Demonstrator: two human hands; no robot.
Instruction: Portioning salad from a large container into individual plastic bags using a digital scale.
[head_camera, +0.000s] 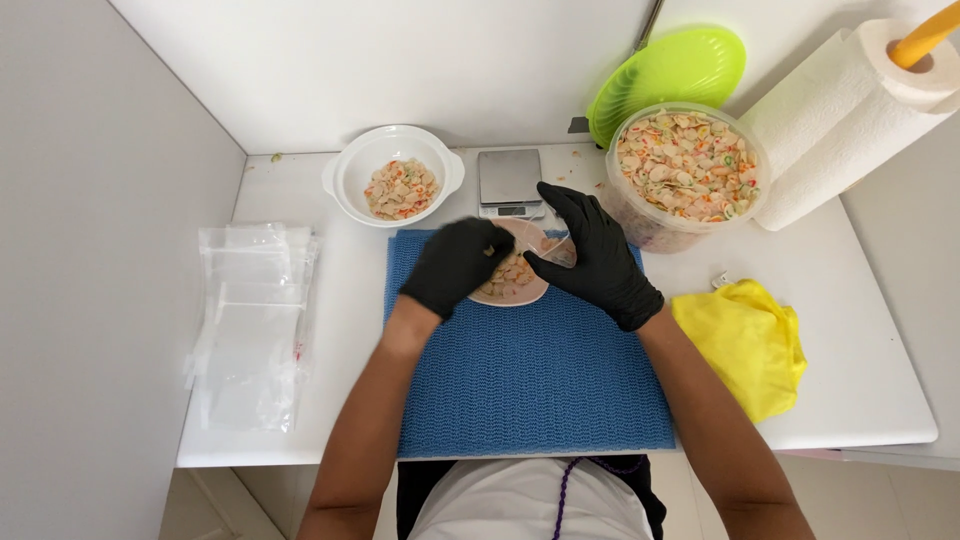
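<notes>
We are working over a small pink dish (512, 285) of mixed pasta pieces, which is sitting at the far edge of the blue mat (530, 375). Our left hand (455, 265), in a black glove, is curling over the dish's left rim, fingers bent inward; whether they are pinching any pieces we cannot tell. Our right hand (598, 258), also gloved, is resting its fingers on the dish's right side against a clear plastic piece (560, 250), fingers close together. Just beyond the dish a small scale (510, 182) is standing. A white bowl (395, 175) with some pasta is sitting to the left, a large clear tub (688, 175) of it to the right. Clear bags (255, 320) are lying far left, a yellow cloth (745, 340) right.
</notes>
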